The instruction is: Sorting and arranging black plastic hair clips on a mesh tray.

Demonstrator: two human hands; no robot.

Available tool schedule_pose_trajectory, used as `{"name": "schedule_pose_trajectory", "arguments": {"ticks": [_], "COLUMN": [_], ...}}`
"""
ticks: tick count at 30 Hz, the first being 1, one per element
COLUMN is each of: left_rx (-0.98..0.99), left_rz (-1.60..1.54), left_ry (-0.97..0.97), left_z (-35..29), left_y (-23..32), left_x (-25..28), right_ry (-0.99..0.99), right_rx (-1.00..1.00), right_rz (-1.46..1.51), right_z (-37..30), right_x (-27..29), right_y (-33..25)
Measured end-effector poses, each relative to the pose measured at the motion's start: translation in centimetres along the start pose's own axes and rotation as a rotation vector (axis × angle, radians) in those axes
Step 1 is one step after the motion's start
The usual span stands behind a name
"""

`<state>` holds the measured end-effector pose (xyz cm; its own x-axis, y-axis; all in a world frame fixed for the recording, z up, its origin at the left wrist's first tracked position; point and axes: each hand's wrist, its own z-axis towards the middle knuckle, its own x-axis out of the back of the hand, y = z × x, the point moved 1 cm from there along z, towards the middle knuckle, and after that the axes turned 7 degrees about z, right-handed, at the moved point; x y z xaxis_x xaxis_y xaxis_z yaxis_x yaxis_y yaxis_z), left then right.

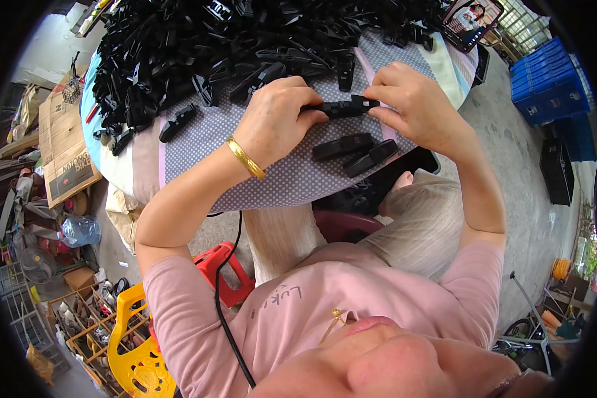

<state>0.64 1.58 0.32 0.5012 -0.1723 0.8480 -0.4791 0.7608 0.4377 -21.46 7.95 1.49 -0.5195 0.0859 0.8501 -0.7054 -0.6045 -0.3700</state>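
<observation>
From my head view, I had the left hand (278, 119) and the right hand (412, 106) on the same black part (341, 109). The left thumb and fingers were pinched together on its left end, and the right thumb and fingertips were closed on its right end. The part ran almost level between the 2 hands, over the near side of the counter (239, 186), and I could not tell whether its underside touched the dotted cloth. A gold bangle (246, 159) circled the left wrist.

Just below the held part I saw 2 loose black pieces (370, 158) lying side by side at a slant on the cloth, nearer the edge. Beyond the hands, a broad black heap (179, 56) covered much of the far side, its pieces too tangled for me to count. 1 separate black piece (178, 123) lay left of the left hand, near the fringe of that heap. At the far right stood a phone (472, 21) with a lit screen. Past the counter on the right, I made out blue crates (548, 79) on the floor.
</observation>
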Motion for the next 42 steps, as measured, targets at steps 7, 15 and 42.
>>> {"name": "schedule_pose_trajectory", "arguments": {"ticks": [7,15,42], "left_rx": [-0.072,-0.022,0.232], "left_rz": [0.044,0.13,-0.441], "left_ry": [0.096,-0.08,0.181], "left_z": [-0.2,0.7,0.6], "left_y": [0.6,0.0,0.0], "left_x": [-0.9,2.6,1.5], "right_ry": [0.087,-0.296,0.057], "right_rx": [0.086,-0.07,0.112], "right_rz": [0.097,0.374,-0.059], "right_z": [1.1,1.5,0.7], "right_x": [-2.0,-0.3,-2.4], "right_y": [0.2,0.0,-0.9]}}
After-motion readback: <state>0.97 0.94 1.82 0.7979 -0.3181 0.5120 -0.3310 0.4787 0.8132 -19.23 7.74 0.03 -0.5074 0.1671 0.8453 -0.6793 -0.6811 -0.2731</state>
